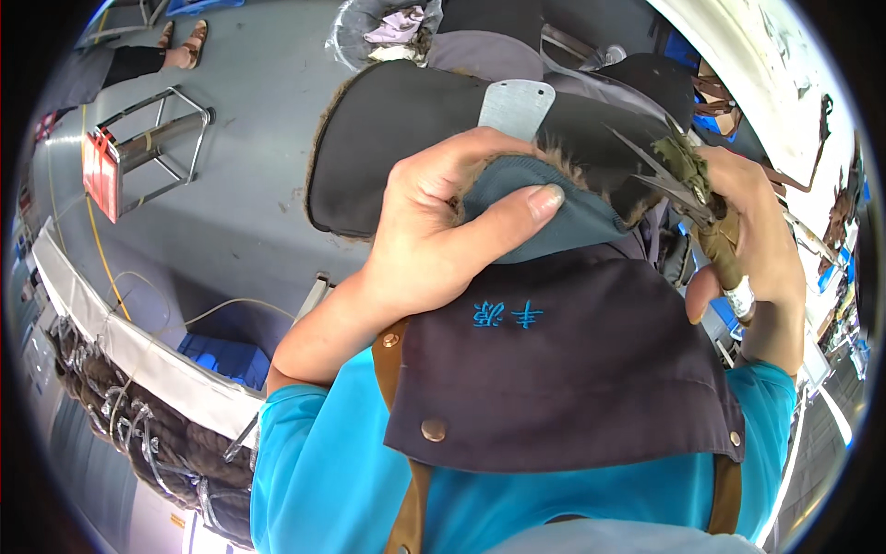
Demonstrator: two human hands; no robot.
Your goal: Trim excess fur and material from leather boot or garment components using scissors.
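My left hand [429, 226] is closed on a grey-blue fabric piece with a brown fur edge [544, 208], the thumb pressed flat on its face. Behind those fingers stands a rounded grey metal plate [517, 106] with small holes near its top. To the right, my right hand [761, 208] is wrapped round scissors [678, 189] with cloth-bound handles. Their pointed blades are parted and aim left, a little apart from the fabric. A large black piece with a fur rim [397, 138] lies beyond both hands; the near part of it is hidden.
A bin lined with clear plastic [355, 37] holds scraps at the far side. A metal-legged stool with a red part [101, 175] stands left, near another person's legs [143, 65]. Dark furry bundles [175, 439] lie lower left, beside a blue crate [221, 360]. White material [757, 83] borders the right.
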